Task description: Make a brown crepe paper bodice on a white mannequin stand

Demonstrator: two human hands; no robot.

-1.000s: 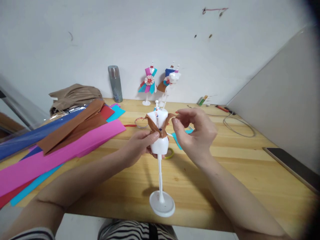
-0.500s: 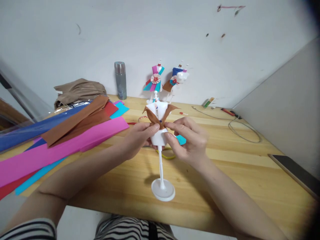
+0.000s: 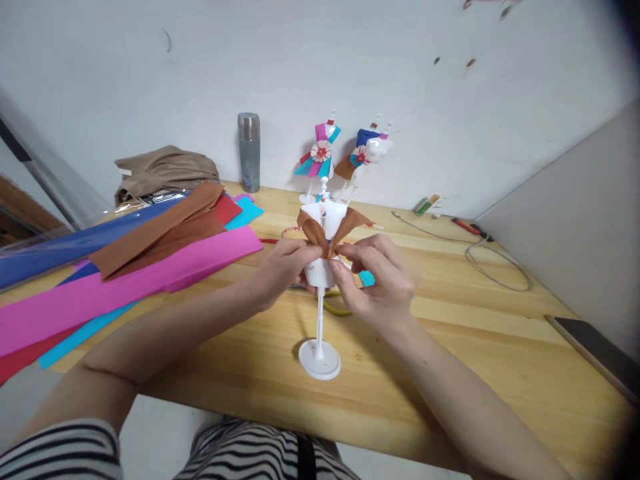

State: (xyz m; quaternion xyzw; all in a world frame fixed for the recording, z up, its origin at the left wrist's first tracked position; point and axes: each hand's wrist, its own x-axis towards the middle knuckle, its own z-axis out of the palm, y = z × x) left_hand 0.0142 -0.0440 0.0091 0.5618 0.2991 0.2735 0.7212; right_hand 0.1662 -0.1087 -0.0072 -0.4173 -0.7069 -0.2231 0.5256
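A small white dress form [image 3: 319, 272] stands on its thin post and round base in front of me. Brown fabric [image 3: 345, 225] is gathered at its waist and fans up into two flaps over the chest. My left hand [image 3: 285, 270] is closed around the waist, its thumb pressing the gathered fabric and other fingers partly hidden behind the form. From the other side, my right hand [image 3: 375, 273] pinches the fabric at the waist between thumb and index finger.
Fabric strips in pink [image 3: 200, 261], brown [image 3: 160, 233] and other colours lie at left. Behind them are a folded brown cloth [image 3: 167, 170] and a thermos [image 3: 249, 153]. Dressed mini forms [image 3: 321, 152] stand by the wall. A cable [image 3: 495, 270] and a phone [image 3: 590, 350] lie at right.
The dress form's base has shifted slightly back and left, and the form leans a little differently. The brown flaps spread further to the right. Both hands keep their hold; the view has shifted slightly.
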